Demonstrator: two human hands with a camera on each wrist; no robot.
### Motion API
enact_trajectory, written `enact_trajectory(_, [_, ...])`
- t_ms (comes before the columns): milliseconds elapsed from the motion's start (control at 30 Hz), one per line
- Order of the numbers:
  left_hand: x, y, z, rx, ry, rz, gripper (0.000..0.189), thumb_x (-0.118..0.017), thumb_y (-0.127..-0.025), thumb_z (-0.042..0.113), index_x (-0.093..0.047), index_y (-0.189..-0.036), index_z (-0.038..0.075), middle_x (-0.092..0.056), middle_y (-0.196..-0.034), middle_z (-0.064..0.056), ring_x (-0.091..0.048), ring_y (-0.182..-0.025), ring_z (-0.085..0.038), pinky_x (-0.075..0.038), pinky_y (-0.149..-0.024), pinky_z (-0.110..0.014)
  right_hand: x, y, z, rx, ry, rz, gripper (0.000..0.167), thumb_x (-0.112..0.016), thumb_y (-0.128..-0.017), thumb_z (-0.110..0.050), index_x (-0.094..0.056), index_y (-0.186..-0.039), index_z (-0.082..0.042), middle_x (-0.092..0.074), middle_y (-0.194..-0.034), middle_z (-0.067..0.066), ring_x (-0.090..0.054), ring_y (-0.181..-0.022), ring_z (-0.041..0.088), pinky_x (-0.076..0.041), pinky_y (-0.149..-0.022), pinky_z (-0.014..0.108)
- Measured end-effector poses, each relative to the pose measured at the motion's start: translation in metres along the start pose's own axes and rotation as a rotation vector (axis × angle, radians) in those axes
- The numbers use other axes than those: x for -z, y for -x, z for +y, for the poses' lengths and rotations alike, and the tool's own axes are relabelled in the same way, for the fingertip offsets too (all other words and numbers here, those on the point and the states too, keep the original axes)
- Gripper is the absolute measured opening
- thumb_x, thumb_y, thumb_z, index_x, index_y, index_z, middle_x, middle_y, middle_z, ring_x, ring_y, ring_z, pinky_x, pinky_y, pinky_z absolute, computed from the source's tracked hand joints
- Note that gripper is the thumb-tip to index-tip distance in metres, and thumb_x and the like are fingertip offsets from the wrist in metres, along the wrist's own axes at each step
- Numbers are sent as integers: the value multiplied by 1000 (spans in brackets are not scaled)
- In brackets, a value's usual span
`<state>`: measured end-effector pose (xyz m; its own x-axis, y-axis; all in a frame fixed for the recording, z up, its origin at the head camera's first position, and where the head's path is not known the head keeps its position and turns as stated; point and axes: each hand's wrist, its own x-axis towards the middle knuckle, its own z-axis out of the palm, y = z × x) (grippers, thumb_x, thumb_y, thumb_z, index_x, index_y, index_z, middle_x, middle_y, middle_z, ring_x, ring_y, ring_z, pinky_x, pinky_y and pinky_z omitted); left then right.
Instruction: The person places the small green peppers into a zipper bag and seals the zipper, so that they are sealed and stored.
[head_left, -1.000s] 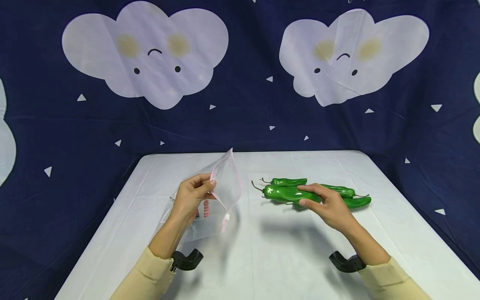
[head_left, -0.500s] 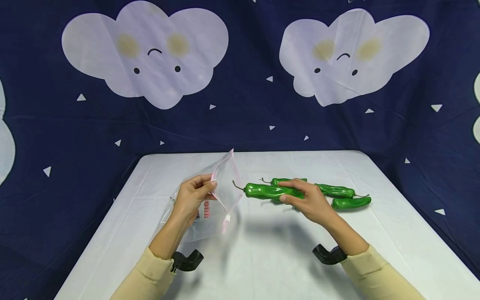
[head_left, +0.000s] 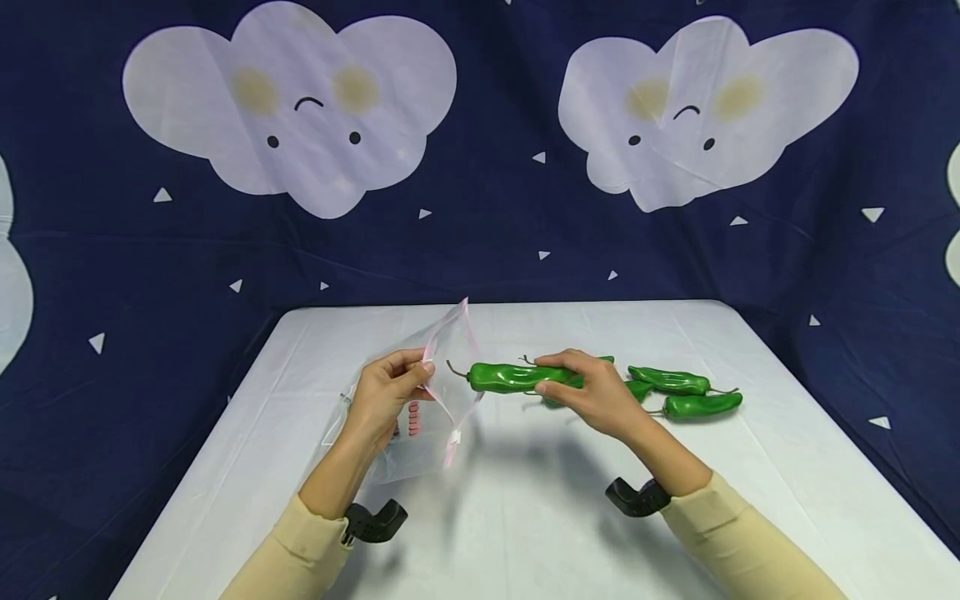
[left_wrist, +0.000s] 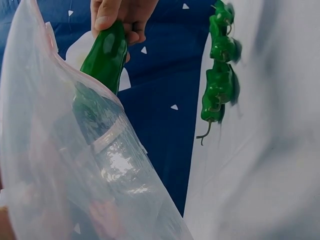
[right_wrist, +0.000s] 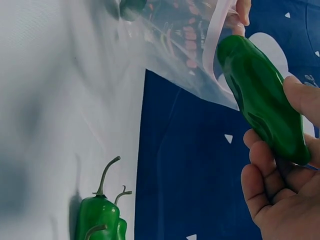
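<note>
The left grip [head_left: 384, 393] pinched the edge of a clear bag [head_left: 433, 433] while the right grip [head_left: 598, 397] held a green pepper [head_left: 510, 377] at its mouth, masking, from where I stood, the stemless end and some other peppers [head_left: 671, 382] on the counter [head_left: 517, 533].

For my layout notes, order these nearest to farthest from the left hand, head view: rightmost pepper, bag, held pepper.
1. Bag: gripped by the left hand.
2. Held pepper: in the right hand, at the bag's mouth.
3. Rightmost pepper: far right, on the table.
</note>
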<state>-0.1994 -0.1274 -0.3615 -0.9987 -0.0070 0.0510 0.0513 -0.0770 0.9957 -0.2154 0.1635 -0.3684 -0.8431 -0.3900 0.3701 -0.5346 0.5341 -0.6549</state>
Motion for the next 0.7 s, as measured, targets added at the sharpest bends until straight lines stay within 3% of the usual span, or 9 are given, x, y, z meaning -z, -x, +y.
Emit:
enact_trajectory(167, [-1, 0, 2, 1, 6, 0, 30, -60, -90, 3, -57, -117, -10, -58, -79, 2, -61, -67, -11, -59, -64, -24, -2, -5, -5, 9, 23, -1, 38, -69, -84, -35, -66, -118, -18, -68, -112, -4, -60, -86, 10, -53, -71, 27])
enact_trajectory(467, [-2, 2, 2, 2, 21, -14, 33, -59, -90, 1, -55, -119, -13, -58, -78, 3, -61, -67, -11, -59, -63, -23, -11, -15, -14, 2, 62, -24, 37, -71, -82, -37, -66, -115, -21, -67, -110, -5, -57, -81, 9, -52, -72, 28])
enact_trajectory(700, [-3, 3, 3, 6, 9, -9, 32, -60, -90, 1, -56, -119, -11, -57, -80, 2, -61, -66, -10, -59, -63, -23, -19, -24, -18, 61, 91, -14, 33, -74, -81, -30, -68, -112, -18, -68, -105, -3, -58, -84, 10, -52, -75, 30])
